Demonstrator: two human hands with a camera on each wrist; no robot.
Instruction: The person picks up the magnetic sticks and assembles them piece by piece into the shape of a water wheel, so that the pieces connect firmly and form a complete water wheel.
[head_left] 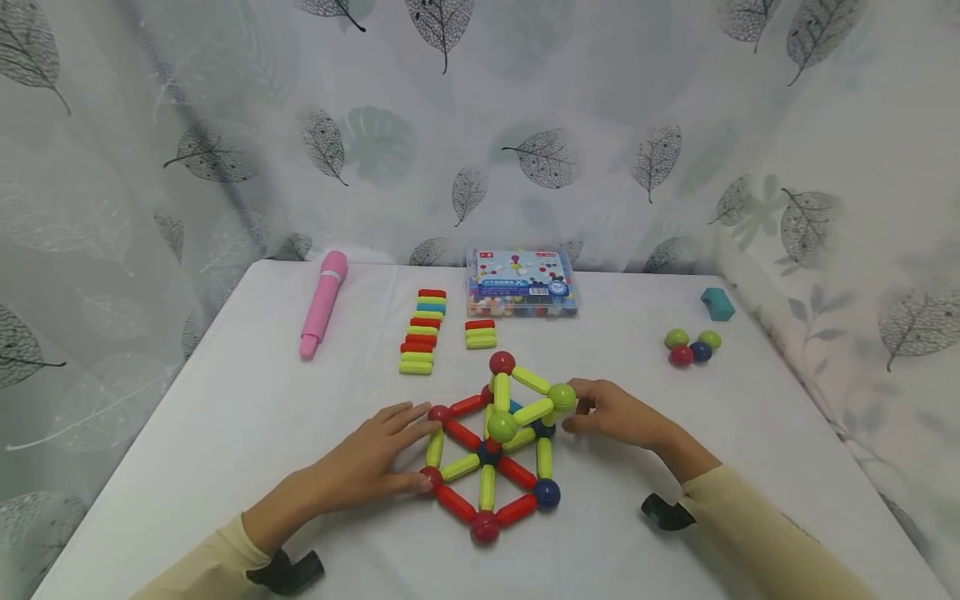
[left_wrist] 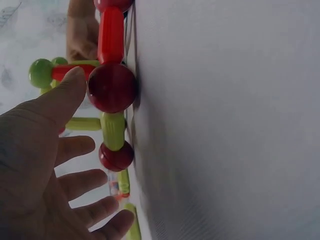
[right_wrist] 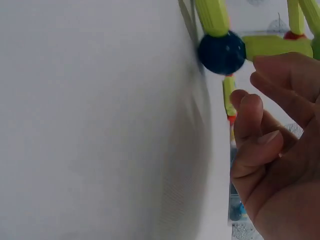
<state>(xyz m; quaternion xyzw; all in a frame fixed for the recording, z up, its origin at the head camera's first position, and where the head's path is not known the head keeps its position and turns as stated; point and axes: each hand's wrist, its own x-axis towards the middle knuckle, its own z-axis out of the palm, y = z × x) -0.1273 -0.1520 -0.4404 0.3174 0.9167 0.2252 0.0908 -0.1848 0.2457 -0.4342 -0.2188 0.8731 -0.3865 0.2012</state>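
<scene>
A magnetic stick-and-ball structure stands on the white table, with a wheel-like base of red and yellow-green sticks. A raised part carries a red ball and green balls. My left hand is at its left side, fingers spread, thumb right by a dark red ball. On the other side, my right hand has loosely bent fingers, its fingertips close to the green ball and a dark blue ball. In the right wrist view one fingertip overlaps a yellow-green stick; nothing shows inside the hand.
Behind the structure lie a column of coloured sticks, a shorter stack and a clear box of parts. A pink pen-like object is at left. Several loose balls and a teal block lie at right.
</scene>
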